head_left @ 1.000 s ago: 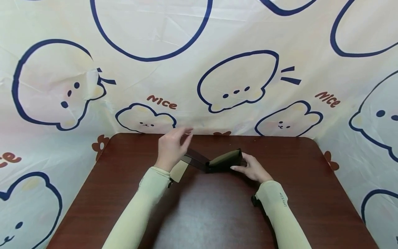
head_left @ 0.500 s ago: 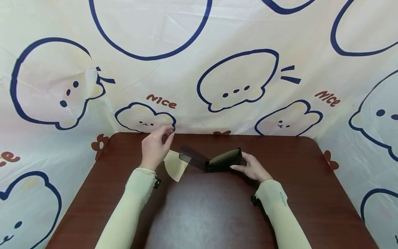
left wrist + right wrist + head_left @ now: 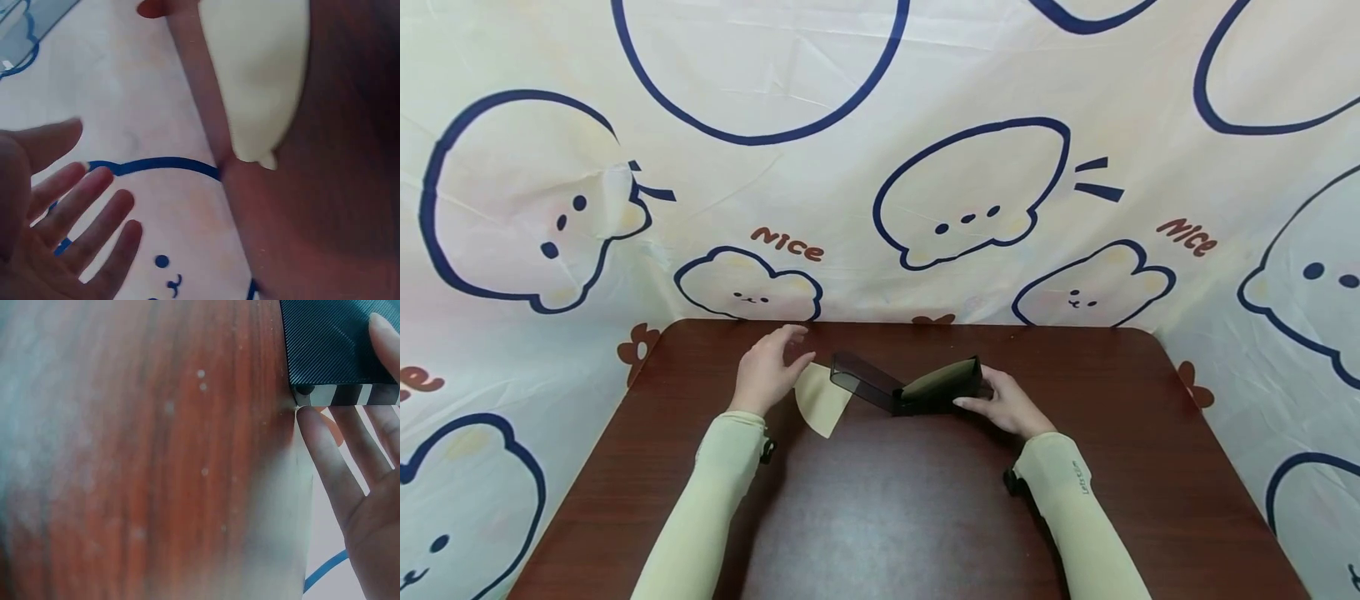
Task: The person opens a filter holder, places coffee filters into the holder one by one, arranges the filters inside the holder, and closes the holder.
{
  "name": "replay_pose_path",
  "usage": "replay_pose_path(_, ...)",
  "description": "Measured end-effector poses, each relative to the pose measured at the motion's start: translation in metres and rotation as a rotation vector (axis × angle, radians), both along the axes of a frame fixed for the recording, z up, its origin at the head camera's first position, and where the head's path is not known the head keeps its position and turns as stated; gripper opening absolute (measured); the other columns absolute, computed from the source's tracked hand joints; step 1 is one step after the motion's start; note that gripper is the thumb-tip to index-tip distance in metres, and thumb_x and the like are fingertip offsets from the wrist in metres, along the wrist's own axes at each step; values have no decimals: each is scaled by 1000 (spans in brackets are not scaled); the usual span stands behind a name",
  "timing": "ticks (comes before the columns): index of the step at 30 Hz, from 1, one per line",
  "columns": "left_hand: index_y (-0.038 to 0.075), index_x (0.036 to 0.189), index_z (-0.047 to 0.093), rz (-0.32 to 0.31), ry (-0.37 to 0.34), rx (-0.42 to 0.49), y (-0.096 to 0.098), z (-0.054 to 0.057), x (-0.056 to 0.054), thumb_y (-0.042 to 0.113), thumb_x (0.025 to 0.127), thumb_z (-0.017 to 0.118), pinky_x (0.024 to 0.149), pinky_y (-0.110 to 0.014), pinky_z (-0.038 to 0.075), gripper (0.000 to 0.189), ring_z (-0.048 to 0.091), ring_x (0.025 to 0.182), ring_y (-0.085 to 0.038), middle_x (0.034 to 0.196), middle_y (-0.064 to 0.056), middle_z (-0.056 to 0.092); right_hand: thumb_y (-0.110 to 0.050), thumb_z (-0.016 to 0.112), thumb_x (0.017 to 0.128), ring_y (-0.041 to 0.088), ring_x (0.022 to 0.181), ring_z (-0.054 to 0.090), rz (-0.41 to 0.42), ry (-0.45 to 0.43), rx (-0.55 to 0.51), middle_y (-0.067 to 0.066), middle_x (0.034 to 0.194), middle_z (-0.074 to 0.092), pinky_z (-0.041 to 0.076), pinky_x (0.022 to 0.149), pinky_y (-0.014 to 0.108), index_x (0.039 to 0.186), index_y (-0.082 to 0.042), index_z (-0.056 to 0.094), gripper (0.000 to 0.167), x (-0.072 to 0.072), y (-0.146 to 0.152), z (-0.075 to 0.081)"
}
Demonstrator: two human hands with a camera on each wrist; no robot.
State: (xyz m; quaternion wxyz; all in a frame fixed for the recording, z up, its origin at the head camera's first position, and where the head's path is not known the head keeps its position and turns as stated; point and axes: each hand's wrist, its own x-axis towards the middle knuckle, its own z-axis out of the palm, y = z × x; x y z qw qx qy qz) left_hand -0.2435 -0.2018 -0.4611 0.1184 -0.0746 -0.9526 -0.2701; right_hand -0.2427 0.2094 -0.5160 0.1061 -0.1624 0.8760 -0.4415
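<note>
A dark box (image 3: 936, 406) with a black ribbed face (image 3: 334, 344) and a black-and-white striped edge lies on the table. Its translucent lid (image 3: 867, 382) is folded out to the left, and an olive-green piece (image 3: 943, 381) slants up from the body. My right hand (image 3: 1006, 402) holds the box at its right end, thumb on the near face and fingers behind. Left of the lid lies a pale yellow flat piece (image 3: 822, 402) with one curved edge. My left hand (image 3: 767, 372) hovers just beyond its left corner, fingers spread and nothing in them.
The brown wooden table (image 3: 887, 517) ends at a cartoon-printed cloth (image 3: 850, 183) hung behind it and along both sides. Its back edge runs close behind the box and both hands.
My left hand has moved left and lowered, its fingers opening from a pinched shape and uncovering the yellow piece. My right hand and the box have stayed in place.
</note>
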Motion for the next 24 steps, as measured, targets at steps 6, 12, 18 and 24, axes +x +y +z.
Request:
replay_pose_path(6, 8, 143, 59, -29, -146, -43, -2, -14, 0, 29, 93, 78, 104, -59, 49, 57, 58, 129, -39, 141, -18, 62, -32, 78, 94, 30, 133, 59, -11, -20, 4, 3, 135, 67, 49, 106, 55, 131, -24, 64, 41, -1, 0, 1)
replay_pose_path(12, 10, 154, 48, -48, -308, -124, 3, -24, 5, 45, 86, 83, 107, -64, 44, 84, 50, 137, -43, 154, -19, 51, -31, 78, 94, 30, 134, 58, -1, -30, -5, 3, 135, 67, 48, 109, 55, 133, -22, 63, 43, 0, 0, 1)
replay_pose_path(18, 8, 159, 39, -94, -350, -161, 5, -30, 6, 49, 81, 86, 109, -66, 42, 100, 45, 142, -46, 159, -22, 45, -29, 77, 95, 30, 134, 58, 2, -28, -11, 2, 134, 67, 48, 108, 54, 133, -23, 63, 41, 0, -1, 1)
replay_pose_path(24, 8, 160, 37, -99, -372, -146, 4, -32, 3, 44, 77, 91, 111, -68, 38, 105, 40, 145, -48, 161, -24, 41, -29, 78, 95, 28, 131, 60, 2, -20, -7, 1, 131, 68, 49, 106, 53, 131, -23, 64, 39, 0, 1, 1)
